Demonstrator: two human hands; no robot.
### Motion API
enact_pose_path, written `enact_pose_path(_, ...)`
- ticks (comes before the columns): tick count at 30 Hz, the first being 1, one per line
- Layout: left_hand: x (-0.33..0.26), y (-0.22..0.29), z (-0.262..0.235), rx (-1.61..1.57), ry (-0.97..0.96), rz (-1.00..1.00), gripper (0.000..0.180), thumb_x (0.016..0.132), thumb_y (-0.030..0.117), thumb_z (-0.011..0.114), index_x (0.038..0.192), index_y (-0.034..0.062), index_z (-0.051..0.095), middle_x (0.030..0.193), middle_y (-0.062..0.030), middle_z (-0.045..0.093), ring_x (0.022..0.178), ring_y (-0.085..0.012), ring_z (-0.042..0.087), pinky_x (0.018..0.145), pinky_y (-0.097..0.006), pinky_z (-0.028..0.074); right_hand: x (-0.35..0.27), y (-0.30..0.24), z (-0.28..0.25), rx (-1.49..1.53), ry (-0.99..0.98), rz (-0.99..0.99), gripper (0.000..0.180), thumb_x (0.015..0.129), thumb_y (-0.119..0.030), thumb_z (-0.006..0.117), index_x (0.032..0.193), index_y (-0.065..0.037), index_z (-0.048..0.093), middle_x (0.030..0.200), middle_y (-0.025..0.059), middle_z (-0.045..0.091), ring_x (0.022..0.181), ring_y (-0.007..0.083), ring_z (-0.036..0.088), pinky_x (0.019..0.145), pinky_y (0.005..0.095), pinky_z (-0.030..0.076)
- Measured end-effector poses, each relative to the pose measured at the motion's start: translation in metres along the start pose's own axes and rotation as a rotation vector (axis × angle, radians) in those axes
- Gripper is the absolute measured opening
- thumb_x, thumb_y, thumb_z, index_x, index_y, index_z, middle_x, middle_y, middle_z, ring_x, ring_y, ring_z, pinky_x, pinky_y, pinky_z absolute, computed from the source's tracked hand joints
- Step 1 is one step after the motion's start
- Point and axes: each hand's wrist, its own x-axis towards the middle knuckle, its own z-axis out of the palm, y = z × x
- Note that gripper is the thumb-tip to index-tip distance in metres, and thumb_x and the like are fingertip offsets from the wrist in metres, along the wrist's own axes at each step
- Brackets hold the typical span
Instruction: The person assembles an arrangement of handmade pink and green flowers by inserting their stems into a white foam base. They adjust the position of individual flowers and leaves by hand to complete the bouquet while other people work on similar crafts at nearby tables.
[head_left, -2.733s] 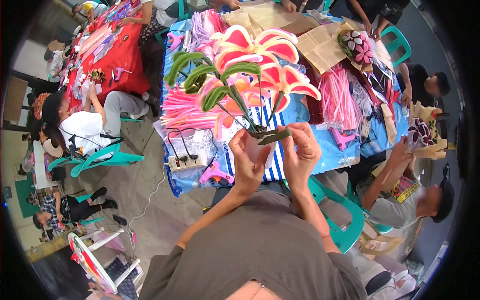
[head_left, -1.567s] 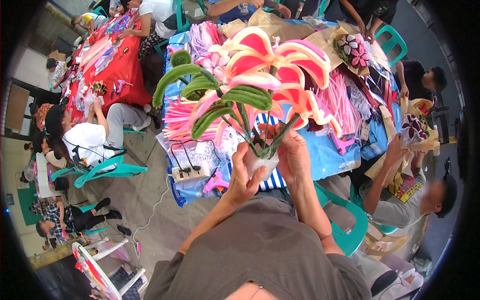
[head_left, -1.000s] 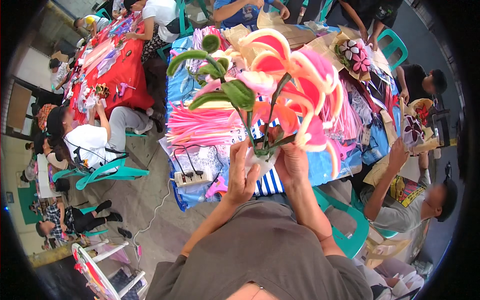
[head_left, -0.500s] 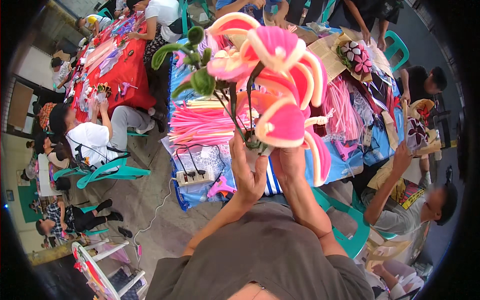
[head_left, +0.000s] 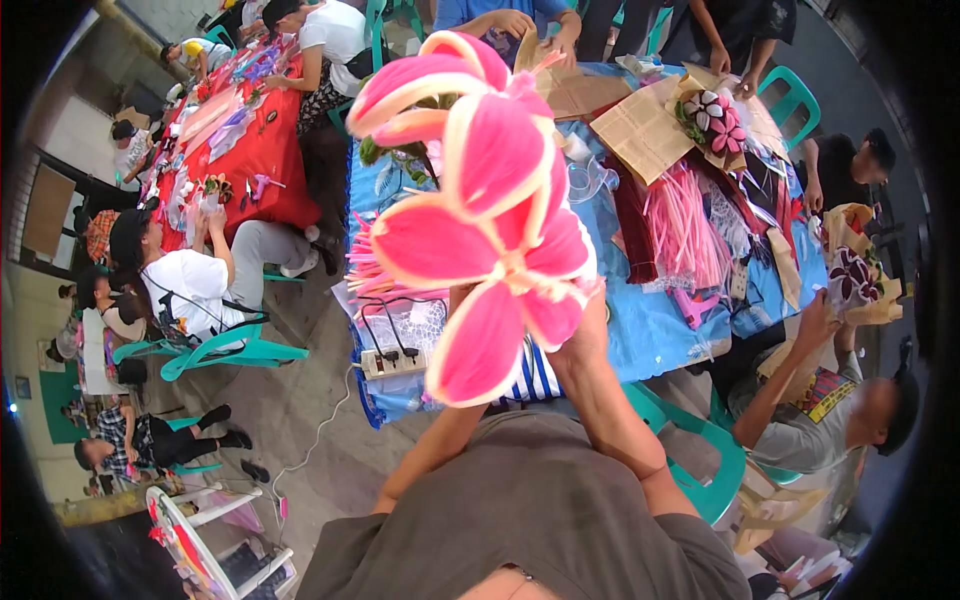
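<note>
From the head camera, a large pink artificial lily [head_left: 490, 215] with cream-edged petals fills the middle of the view, raised close to the lens. It hides most of both hands. The right hand [head_left: 585, 335] shows beside the lower right petals, closed on the flower's base as far as can be seen; the left hand is behind the bloom, so its grip cannot be told, and only the left forearm [head_left: 435, 450] rises toward it.

Behind the lily lies a blue-covered table [head_left: 650, 320]. On it sit a bundle of pink strips [head_left: 685, 225], brown paper sheets [head_left: 645, 125], a small pink glue gun [head_left: 697, 305] and a wrapped bouquet of dark and pink flowers [head_left: 712, 115]. A white power strip [head_left: 385, 362] with black plugs rests at the table's near left edge, beside a fan of pink sticks [head_left: 365, 270].

To the left stands a red-covered table [head_left: 255, 150] with people seated around it on teal plastic chairs [head_left: 215, 350]. At the right, a seated person [head_left: 830, 425] lifts another bouquet in yellow paper [head_left: 860, 270].
</note>
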Motion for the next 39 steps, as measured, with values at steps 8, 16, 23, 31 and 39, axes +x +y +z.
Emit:
enact_pose_path(8, -0.008, -0.021, -0.019, 0.527, 0.054, 0.223, 0.046, 0.088, 0.016, 0.047, 0.127, -0.0003, 0.029, 0.118, -0.0127, 0.044, 0.105, -0.0214, 0.047, 0.088, -0.033, 0.040, -0.004, 0.009, -0.005, -0.137, -0.057, -0.119, 0.021, 0.076, 0.000, 0.062, 0.097, 0.003, 0.061, 0.092, 0.0085, 0.064, 0.079, 0.0123, 0.061, 0.072, 0.0253, 0.048)
enact_pose_path(16, -0.004, -0.003, -0.013, 0.600, 0.077, 0.220, 0.044, 0.089, 0.025, 0.045, 0.124, 0.0015, 0.035, 0.117, -0.0107, 0.048, 0.107, -0.0207, 0.048, 0.089, -0.034, 0.040, -0.006, 0.012, 0.005, -0.180, -0.101, -0.168, 0.023, 0.076, -0.001, 0.062, 0.098, 0.003, 0.060, 0.095, 0.0095, 0.063, 0.081, 0.0132, 0.061, 0.074, 0.0251, 0.047)
enact_pose_path(23, 0.029, 0.017, -0.006, 0.763, 0.075, 0.318, 0.031, 0.087, 0.019, 0.047, 0.112, -0.0011, 0.047, 0.110, -0.0099, 0.053, 0.094, -0.0175, 0.054, 0.079, -0.029, 0.044, -0.002, 0.014, 0.015, -0.254, -0.120, -0.177, 0.023, 0.078, 0.000, 0.059, 0.101, 0.004, 0.059, 0.097, 0.0095, 0.063, 0.085, 0.0133, 0.060, 0.076, 0.0252, 0.047)
enact_pose_path(31, 0.040, 0.030, 0.005, 0.385, 0.246, 0.064, 0.033, 0.093, 0.017, 0.041, 0.118, -0.0032, 0.045, 0.116, -0.0115, 0.048, 0.105, -0.0177, 0.048, 0.088, -0.030, 0.040, 0.008, 0.019, 0.029, -0.382, -0.141, -0.207, 0.018, 0.083, -0.003, 0.057, 0.100, 0.004, 0.059, 0.096, 0.0088, 0.063, 0.086, 0.0119, 0.059, 0.076, 0.0252, 0.046)
enact_pose_path(39, 0.047, 0.013, -0.025, 0.458, 0.201, 0.126, 0.030, 0.087, 0.013, 0.045, 0.115, 0.0015, 0.045, 0.110, -0.0077, 0.053, 0.094, -0.0155, 0.055, 0.079, -0.029, 0.047, 0.001, 0.021, 0.043, -0.663, -0.240, -0.364, 0.025, 0.068, 0.002, 0.065, 0.093, 0.001, 0.062, 0.085, 0.0057, 0.065, 0.077, 0.0081, 0.058, 0.069, 0.0234, 0.046)
